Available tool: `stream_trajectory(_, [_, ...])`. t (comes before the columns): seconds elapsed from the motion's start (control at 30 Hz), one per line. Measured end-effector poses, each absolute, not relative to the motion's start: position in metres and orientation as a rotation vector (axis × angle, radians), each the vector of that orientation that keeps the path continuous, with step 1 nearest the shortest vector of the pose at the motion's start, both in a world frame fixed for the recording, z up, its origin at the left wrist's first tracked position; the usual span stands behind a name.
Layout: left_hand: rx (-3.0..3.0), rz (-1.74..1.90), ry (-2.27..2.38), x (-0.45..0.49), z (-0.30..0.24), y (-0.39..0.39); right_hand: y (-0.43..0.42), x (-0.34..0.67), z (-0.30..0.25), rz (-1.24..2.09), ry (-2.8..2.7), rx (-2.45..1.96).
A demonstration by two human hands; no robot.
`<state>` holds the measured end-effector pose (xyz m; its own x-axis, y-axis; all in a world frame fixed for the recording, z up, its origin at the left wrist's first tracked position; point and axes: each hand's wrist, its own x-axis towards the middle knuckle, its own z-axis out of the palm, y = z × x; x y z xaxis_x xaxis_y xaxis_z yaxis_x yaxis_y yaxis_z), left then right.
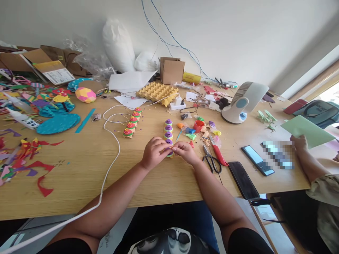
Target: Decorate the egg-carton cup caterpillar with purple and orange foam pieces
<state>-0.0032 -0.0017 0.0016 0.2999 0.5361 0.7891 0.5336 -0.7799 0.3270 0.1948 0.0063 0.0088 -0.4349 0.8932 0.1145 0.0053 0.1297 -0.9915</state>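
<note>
A strip of egg-carton cups [168, 128], topped with purple and edged with yellow, lies on the table in front of me. Over its near end my left hand [155, 153] and my right hand [186, 152] meet, fingertips pinched close together. Whatever sits between the fingers is too small and covered to name. The hands hide part of the nearest cups. To the left stands a second strip of cups [132, 122], coloured red, green and yellow, with thin sticks poking out at its side.
Scissors [212, 159], a red-handled knife [218, 151] and bags of coloured clay [190, 130] lie right of my hands. Phones [243, 180] rest near the edge. A white cable [118, 148] crosses at left. A white fan [245, 102] stands behind. Another person's hand [300, 143] holds green paper.
</note>
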Motion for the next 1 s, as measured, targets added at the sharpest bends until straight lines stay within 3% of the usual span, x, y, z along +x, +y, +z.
stream_trajectory(0.63, [2.541,1.526,1.008,0.0002,0.0082,-0.0048,0.0037,0.1944,0.0084,1.551,-1.493,-0.867])
stream_trajectory(1.0, [2.534,1.473,1.063,0.0006,0.0052,-0.0019,0.005,0.1945,0.0054,1.472,-1.539,-0.928])
